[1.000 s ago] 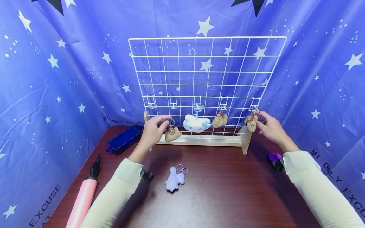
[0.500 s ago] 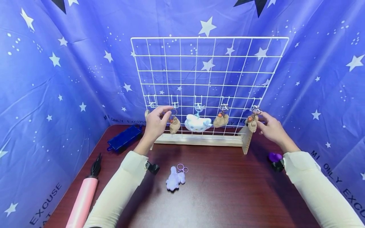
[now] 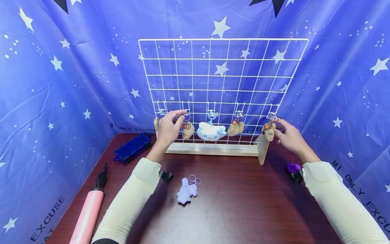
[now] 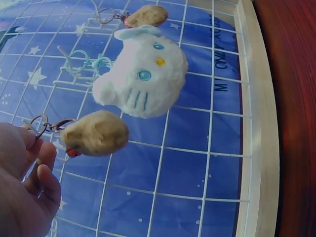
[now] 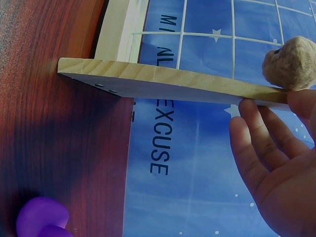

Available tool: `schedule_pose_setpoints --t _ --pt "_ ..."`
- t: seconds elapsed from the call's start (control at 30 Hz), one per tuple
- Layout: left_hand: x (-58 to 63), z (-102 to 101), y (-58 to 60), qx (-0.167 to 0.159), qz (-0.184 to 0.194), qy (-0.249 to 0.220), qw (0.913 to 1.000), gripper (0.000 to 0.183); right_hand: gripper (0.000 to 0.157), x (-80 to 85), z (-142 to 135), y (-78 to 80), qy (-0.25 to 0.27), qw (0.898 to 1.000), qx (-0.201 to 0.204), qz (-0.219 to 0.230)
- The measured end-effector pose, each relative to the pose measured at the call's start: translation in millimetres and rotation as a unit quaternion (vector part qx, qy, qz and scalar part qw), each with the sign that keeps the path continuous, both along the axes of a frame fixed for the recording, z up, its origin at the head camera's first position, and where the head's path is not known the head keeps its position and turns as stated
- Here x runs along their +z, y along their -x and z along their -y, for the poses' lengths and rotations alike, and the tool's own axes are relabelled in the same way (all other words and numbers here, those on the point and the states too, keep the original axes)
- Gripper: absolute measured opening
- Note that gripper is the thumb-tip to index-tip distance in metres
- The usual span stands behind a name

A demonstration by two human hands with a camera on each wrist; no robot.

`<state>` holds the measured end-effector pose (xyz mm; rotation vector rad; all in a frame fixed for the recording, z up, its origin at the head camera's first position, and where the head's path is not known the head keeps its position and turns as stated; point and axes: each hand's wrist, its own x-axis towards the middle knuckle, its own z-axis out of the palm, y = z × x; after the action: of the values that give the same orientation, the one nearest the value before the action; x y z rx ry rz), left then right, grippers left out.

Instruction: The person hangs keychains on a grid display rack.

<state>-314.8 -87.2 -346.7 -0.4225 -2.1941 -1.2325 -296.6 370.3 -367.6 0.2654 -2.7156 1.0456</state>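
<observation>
My left hand (image 3: 168, 128) pinches the metal ring of a brown plush keychain (image 3: 188, 130) at the second hook from the left on a white wire grid rack (image 3: 199, 75). In the left wrist view, that ring (image 4: 39, 126) is between thumb and forefinger, and the plush hangs beside them. My right hand (image 3: 289, 136) grips another brown plush keychain (image 3: 269, 132) near its ring at the far-right hook; its fingertips are partly hidden. Between them hang a white cat-face plush keychain (image 3: 211, 131) and a third brown one (image 3: 236, 128).
A lilac plush keychain (image 3: 185, 191) lies on the dark red table (image 3: 231, 200). To the left are a blue tray (image 3: 132, 148) and a pink hand pump (image 3: 87, 217). A purple object (image 3: 293, 167) shows by the right wrist. Wooden feet (image 3: 263, 152) hold the rack.
My left hand has risen and moved slightly right, bringing the brown plush keychain up to the second hook. My right hand has stayed at the far-right keychain.
</observation>
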Motion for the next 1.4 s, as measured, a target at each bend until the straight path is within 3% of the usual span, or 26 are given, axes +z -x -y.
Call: schedule_pose_setpoints --t 0.37,0.83,1.4 --pt "-5.5 1.2 5.2 0.02 0.02 0.011 0.9995 0.021 0.044 -3.0 3.1 -1.1 -0.003 1.0 0.002 0.003" --pt "-13.9 8.2 8.0 0.021 0.044 0.008 0.9988 0.021 0.045 -0.5 1.1 -1.1 -0.004 1.0 -0.002 0.008" --pt "-48.7 26.3 -6.1 -0.005 0.088 0.047 0.995 0.019 0.046 0.9 1.5 -0.4 0.004 1.0 -0.005 0.009"
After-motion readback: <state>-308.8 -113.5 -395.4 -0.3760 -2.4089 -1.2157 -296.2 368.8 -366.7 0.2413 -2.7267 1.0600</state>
